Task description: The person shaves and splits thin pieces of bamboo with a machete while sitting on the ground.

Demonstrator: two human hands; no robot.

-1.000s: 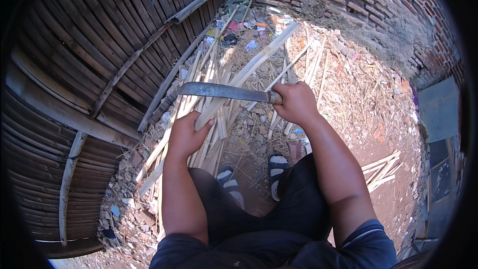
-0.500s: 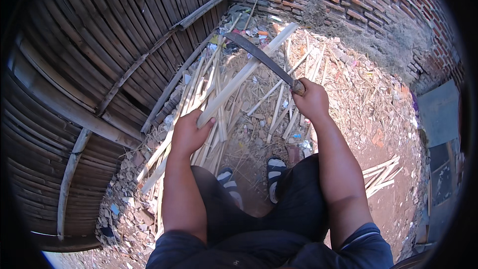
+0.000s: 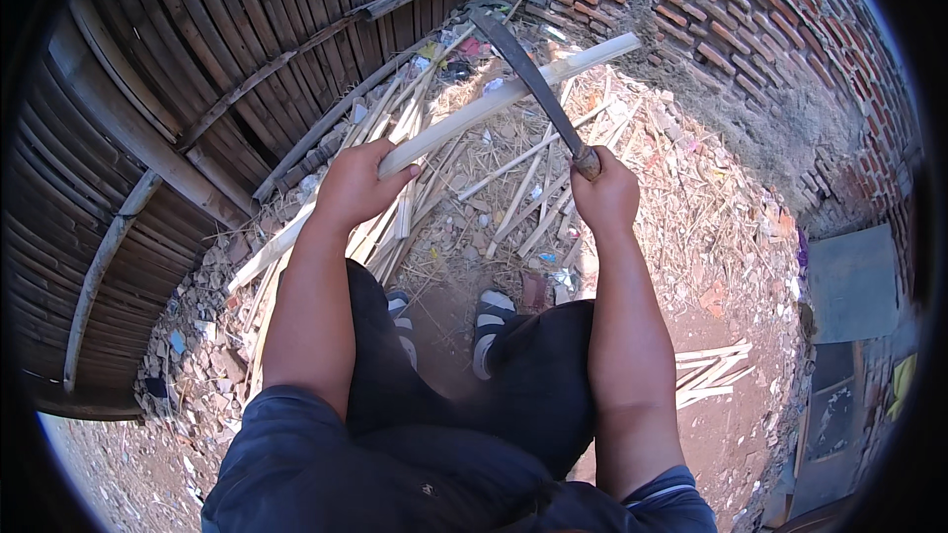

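While your left hand (image 3: 357,186) is gripping the near end of a long, flat, pale wooden strip (image 3: 464,122), your right hand (image 3: 606,193) is clutching a knife (image 3: 539,85) by its stubby handle (image 3: 588,164), dark, curvy metal blade (image 3: 513,52) kinda crossing the strip past midway.

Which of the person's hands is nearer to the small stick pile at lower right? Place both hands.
Right. In view, the right hand, gripping the knife, is up and left of the small stick pile; the left hand, holding the pale strip, is much farther left.
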